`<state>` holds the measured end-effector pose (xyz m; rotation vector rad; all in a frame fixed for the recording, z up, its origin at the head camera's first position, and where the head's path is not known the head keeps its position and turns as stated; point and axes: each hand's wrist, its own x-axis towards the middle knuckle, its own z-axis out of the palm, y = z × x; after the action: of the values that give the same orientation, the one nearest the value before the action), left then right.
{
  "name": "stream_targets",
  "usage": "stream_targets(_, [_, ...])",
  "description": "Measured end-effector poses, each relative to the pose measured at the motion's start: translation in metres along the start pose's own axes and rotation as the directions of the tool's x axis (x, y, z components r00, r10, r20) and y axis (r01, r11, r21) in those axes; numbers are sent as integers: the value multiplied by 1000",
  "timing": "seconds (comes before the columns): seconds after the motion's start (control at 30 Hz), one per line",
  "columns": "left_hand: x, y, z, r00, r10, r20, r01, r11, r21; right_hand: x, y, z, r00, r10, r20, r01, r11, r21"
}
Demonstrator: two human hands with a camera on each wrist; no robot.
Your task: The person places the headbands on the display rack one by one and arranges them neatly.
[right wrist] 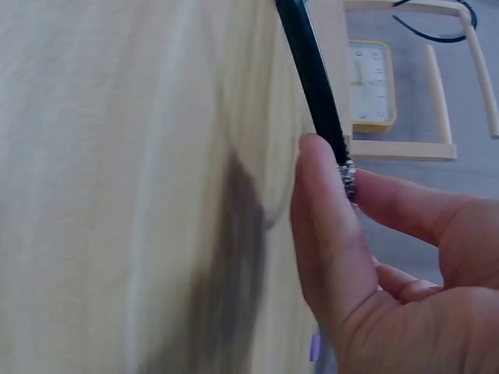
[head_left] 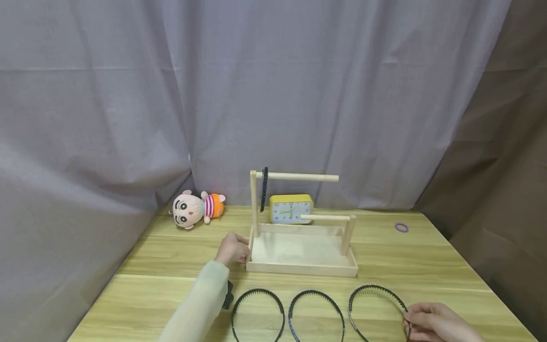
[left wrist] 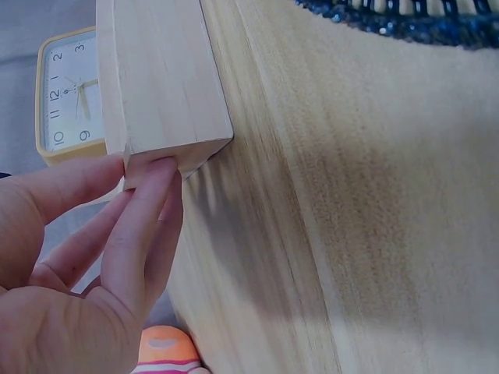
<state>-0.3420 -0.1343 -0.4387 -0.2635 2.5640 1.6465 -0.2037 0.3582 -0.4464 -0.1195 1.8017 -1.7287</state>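
Observation:
At the left end of a wooden stand (head_left: 301, 270) with a tray base and two rods, my left hand (head_left: 232, 248) pinches the tray's end wall between thumb and fingers. My right hand (head_left: 438, 322) pinches a black toothed headband (head_left: 371, 288) by its right side; the right wrist view shows its dark band (right wrist: 316, 78) raised over the table, with a shadow below. Two more black headbands, one in the middle (head_left: 314, 292) and one to the left (head_left: 258, 290), lie in front of the stand. Another headband (head_left: 263, 190) hangs on the upper rod (head_left: 303, 176), near its post.
A yellow alarm clock (head_left: 292, 197) stands behind the tray. Toward the back left lies a plush doll (head_left: 192, 209) in striped and orange clothes. A purple ring (head_left: 401, 227) lies at the back right. Grey curtains (head_left: 265, 95) close off the table's far side.

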Motion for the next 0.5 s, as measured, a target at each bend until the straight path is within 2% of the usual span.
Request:
stream_targets(0.17, [0,0,0,1000,-5,7,5,1000,5,-3,-9,-2,989,-75,-128,64,994,-90])
stream_targets(0.27, [1,1,0,1000,-15,2,15,1000,14,-3,-15,-2,973,-167,-158,161,986,-49])
stream_targets(0.37, [2,2,0,1000,-18,-2,18,1000,14,-2,-19,2,938,-275,-210,283,959,11])
stream_targets(0.5, [3,1,1,1000,-21,-3,21,1000,12,0,-25,11,871,-394,-294,422,906,34])
